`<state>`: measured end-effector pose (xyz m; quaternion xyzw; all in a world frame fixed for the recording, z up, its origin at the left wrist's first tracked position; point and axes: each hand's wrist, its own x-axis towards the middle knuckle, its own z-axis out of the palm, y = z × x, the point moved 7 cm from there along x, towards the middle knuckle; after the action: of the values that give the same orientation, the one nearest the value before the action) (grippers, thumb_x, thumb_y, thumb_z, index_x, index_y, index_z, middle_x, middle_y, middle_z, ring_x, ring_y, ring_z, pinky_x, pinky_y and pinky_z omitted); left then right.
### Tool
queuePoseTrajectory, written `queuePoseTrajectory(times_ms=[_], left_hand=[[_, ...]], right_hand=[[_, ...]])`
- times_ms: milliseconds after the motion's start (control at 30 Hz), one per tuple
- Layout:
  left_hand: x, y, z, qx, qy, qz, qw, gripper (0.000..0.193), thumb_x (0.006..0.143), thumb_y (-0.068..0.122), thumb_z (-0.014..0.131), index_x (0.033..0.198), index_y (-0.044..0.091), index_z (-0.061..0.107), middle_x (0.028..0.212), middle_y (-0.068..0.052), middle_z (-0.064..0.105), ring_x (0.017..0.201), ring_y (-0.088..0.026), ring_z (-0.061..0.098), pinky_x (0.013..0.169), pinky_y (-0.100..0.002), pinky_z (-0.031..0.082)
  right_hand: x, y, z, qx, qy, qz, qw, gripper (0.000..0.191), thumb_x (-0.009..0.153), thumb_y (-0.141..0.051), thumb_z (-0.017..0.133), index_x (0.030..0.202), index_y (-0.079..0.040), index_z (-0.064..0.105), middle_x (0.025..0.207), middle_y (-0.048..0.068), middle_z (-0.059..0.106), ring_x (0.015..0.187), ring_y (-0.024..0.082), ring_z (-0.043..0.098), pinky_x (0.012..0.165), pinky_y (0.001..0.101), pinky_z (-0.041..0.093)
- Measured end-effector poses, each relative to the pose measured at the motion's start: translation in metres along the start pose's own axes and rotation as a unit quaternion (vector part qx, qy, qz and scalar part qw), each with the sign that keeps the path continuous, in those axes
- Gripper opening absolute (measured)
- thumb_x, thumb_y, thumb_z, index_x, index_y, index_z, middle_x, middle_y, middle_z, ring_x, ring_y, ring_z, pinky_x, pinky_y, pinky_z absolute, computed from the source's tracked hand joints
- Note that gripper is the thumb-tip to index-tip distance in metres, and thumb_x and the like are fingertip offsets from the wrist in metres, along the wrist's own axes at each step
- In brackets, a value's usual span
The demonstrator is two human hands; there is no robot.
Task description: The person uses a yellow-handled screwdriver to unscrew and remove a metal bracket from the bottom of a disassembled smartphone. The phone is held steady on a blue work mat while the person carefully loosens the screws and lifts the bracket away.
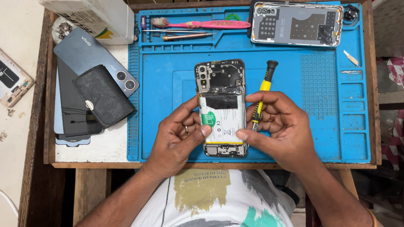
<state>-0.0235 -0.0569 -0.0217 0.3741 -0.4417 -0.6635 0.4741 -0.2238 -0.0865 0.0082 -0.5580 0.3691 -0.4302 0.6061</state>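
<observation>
1. Phone (221, 111), back off, is being steadied on the blue mat (177, 52) by left hand (178, 136) fingertips pressing its battery (222, 120).
2. Screwdriver (262, 97) is being gripped in the right hand (278, 126), thumb bracing the phone's edge.

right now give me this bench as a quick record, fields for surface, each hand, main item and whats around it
surface: blue repair mat on a wooden bench
main item: opened phone, back off, battery showing
left hand: fingers on the phone's lower left edge
right hand: grips a yellow and black screwdriver, fingertip on the phone's lower right
around: second opened phone top right, pink toothbrush, stacked phones at left
</observation>
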Motion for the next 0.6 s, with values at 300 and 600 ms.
queuePoseTrajectory(times_ms=[300, 600], left_hand=[[-0.003, 0.001, 0.003, 0.012, -0.051, -0.001, 0.999, 0.056, 0.105, 0.015, 0.058, 0.157, -0.002, 0.043, 0.134, -0.017, 0.069, 0.121, -0.017, 0.066, 0.105, -0.033, 0.056], [0.003, -0.001, -0.004, 0.030, -0.093, -0.085, 0.992, 0.051, 0.104, 0.022, 0.059, 0.148, -0.003, 0.054, 0.126, -0.016, 0.074, 0.110, -0.017, 0.072, 0.094, -0.033, 0.061]], right_hand=[[0.006, 0.005, -0.040, 0.016, 0.076, -0.009, 0.997, 0.024, 0.106, -0.011, 0.065, 0.123, 0.005, 0.063, 0.101, 0.011, 0.072, 0.087, 0.014, 0.070, 0.079, 0.0280, 0.061], [0.005, -0.005, -0.048, -0.131, 0.112, 0.020, 0.985, 0.021, 0.098, -0.010, 0.072, 0.115, 0.002, 0.071, 0.094, 0.007, 0.071, 0.077, 0.010, 0.058, 0.067, 0.0230, 0.046]])
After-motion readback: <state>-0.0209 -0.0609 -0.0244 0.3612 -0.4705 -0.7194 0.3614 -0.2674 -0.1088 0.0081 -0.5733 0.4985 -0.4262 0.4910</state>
